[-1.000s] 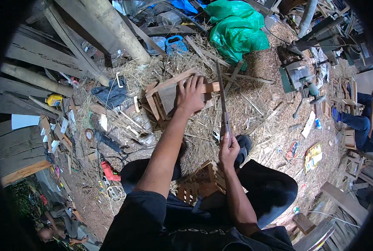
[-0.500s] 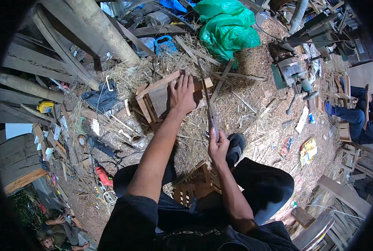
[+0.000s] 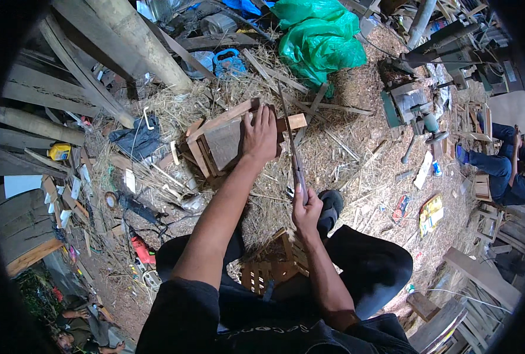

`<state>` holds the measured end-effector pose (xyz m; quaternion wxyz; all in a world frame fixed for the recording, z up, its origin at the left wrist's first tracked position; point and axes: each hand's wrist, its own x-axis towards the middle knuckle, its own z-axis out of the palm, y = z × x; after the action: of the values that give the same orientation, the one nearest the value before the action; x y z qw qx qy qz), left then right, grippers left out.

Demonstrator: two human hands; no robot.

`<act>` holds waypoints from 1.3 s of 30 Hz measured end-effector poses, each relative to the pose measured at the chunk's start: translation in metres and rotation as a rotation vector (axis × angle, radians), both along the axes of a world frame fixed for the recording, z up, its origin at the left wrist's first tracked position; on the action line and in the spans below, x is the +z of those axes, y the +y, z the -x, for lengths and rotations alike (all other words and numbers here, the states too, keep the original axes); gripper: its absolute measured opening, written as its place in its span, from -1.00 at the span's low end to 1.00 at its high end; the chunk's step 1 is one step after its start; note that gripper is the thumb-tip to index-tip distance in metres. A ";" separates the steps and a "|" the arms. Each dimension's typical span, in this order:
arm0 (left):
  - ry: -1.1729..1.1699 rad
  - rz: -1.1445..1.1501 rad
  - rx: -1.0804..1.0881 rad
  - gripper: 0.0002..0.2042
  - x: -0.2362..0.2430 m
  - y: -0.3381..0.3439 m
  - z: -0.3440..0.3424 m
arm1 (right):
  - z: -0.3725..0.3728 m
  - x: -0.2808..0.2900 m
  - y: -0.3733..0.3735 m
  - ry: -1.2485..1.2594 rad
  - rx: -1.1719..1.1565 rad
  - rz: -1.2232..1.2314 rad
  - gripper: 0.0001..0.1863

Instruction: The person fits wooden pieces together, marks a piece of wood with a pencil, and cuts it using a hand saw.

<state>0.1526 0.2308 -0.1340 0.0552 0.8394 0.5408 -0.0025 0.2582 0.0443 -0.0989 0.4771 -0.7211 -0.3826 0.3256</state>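
Observation:
A small wooden box-like piece (image 3: 222, 146) rests tilted on the straw-covered ground in front of me. My left hand (image 3: 260, 137) lies on its top with the fingers stretched out, pressing it. From its right side sticks out a short wooden strip end (image 3: 297, 121). My right hand (image 3: 307, 213) is wrapped round the handle of a handsaw (image 3: 294, 154). Its narrow blade, seen nearly edge-on, points away from me and crosses the strip just right of the left fingers. Whether the teeth are in the wood, I cannot tell.
A slatted wooden piece (image 3: 262, 274) lies between my legs. At the left are a red power tool (image 3: 142, 249) and wood scraps; a green plastic sheet (image 3: 321, 44) lies ahead. A bench vise (image 3: 418, 115) stands at the right, beyond which a person (image 3: 501, 162) sits.
My right hand has drawn the saw slightly back toward me. The left hand stays on the wooden piece, and the whole view has shifted a little.

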 end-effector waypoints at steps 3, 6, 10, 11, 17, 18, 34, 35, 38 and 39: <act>0.013 0.011 0.010 -0.32 0.000 0.001 -0.001 | -0.008 0.000 0.006 -0.021 0.030 0.024 -0.58; 0.011 0.015 0.007 -0.36 0.000 0.003 -0.004 | -0.015 0.002 0.016 -0.022 0.034 0.057 -0.56; 0.029 -0.002 -0.005 -0.37 -0.002 0.000 -0.002 | -0.018 -0.001 0.013 -0.056 0.050 0.062 -0.58; 0.028 -0.001 -0.007 -0.37 -0.002 0.001 -0.002 | -0.016 -0.001 0.010 -0.039 0.044 0.057 -0.58; 0.018 -0.098 -0.008 -0.36 -0.005 -0.001 -0.005 | -0.009 0.010 -0.004 0.014 0.001 0.099 -0.61; 0.038 -0.095 -0.002 -0.36 -0.005 0.000 -0.005 | -0.010 0.014 0.002 0.012 0.001 0.099 -0.61; 0.086 -0.145 -0.018 -0.38 -0.005 0.005 -0.006 | -0.019 0.020 0.027 -0.096 0.024 0.177 -0.53; 0.070 -0.120 -0.012 -0.35 -0.002 0.004 -0.005 | -0.024 0.014 0.025 -0.067 0.044 0.153 -0.53; 0.002 -0.029 -0.010 -0.29 0.004 0.004 -0.003 | -0.029 0.008 0.018 -0.003 0.061 0.129 -0.54; -0.044 0.031 -0.006 -0.26 0.009 0.005 -0.002 | -0.027 0.005 0.017 -0.029 0.060 0.106 -0.54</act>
<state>0.1550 0.2361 -0.1252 0.0803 0.8398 0.5368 0.0075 0.2857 0.0608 -0.0936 0.4225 -0.7382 -0.3932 0.3492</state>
